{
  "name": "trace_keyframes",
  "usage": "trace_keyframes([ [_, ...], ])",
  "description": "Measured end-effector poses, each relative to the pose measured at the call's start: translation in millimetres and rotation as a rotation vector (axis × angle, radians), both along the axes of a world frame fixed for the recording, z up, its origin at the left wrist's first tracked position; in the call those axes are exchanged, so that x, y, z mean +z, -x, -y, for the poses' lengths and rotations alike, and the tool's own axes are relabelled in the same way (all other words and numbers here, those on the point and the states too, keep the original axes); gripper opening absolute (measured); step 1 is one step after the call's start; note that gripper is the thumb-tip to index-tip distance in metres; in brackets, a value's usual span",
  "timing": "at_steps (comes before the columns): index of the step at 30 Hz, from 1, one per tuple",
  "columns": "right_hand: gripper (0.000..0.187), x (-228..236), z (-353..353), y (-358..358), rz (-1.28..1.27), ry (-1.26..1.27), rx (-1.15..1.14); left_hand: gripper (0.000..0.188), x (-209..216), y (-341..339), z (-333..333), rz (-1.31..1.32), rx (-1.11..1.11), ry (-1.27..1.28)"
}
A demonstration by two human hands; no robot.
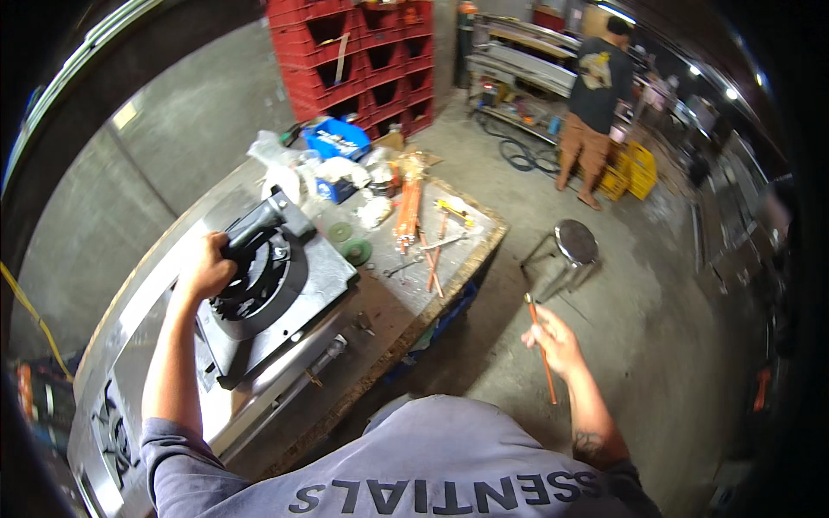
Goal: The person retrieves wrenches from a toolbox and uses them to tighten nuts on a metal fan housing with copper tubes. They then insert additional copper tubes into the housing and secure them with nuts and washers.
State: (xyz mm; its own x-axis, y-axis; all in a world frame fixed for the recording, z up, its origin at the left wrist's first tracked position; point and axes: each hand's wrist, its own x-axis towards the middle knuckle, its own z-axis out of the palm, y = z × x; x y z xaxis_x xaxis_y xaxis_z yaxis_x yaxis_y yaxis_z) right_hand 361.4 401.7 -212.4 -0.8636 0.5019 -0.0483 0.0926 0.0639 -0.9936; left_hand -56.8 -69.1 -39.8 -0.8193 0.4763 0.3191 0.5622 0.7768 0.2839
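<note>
So the biggest thing here is the surface (382, 302), which is running out from under the left hand (210, 269) and stopping short of the right hand (560, 344). Stacked red crates (363, 73) are sitting well beyond both hands, and another person (596, 95) is standing far ahead of the right one, facing away.

Next down is the dark stove unit (321, 274), lying on the surface right at the left hand. That hand isn't spread wide; it looks like it's gripping the thick dark bar at the unit's far side, though most of the fingers are hiding from view. Can't tell whether the unit is resting flat or tipping a little.

A round stool (576, 242) is standing just ahead of the right hand, and a blue bin (338, 138) is sitting beyond the left. A bundle of copper-coloured rods (409, 211) is lying between the hands, further out.

The right hand is pinching a single orange rod (547, 376) between thumb and fingers, out past the surface's edge. Its long axis is pointing away from the body, far end leaning slightly left. The stove unit is lying well off to its left, so the left hand's way nearer.
</note>
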Motion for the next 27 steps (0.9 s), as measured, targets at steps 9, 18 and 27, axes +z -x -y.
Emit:
trace_keyframes([
  [9,0.035,124,29,254,-0.388,-0.534,0.61,0.03,20,-20,-23,0.29,-0.063,0.037],
  [18,0.024,156,100,381,-0.612,-0.828,0.906,0.027,13,-27,-23,0.146,-0.033,0.024],
  [27,0.015,151,119,406,-0.884,-0.86,1.028,0.03,11,-29,-24,0.148,0.03,0.035],
])
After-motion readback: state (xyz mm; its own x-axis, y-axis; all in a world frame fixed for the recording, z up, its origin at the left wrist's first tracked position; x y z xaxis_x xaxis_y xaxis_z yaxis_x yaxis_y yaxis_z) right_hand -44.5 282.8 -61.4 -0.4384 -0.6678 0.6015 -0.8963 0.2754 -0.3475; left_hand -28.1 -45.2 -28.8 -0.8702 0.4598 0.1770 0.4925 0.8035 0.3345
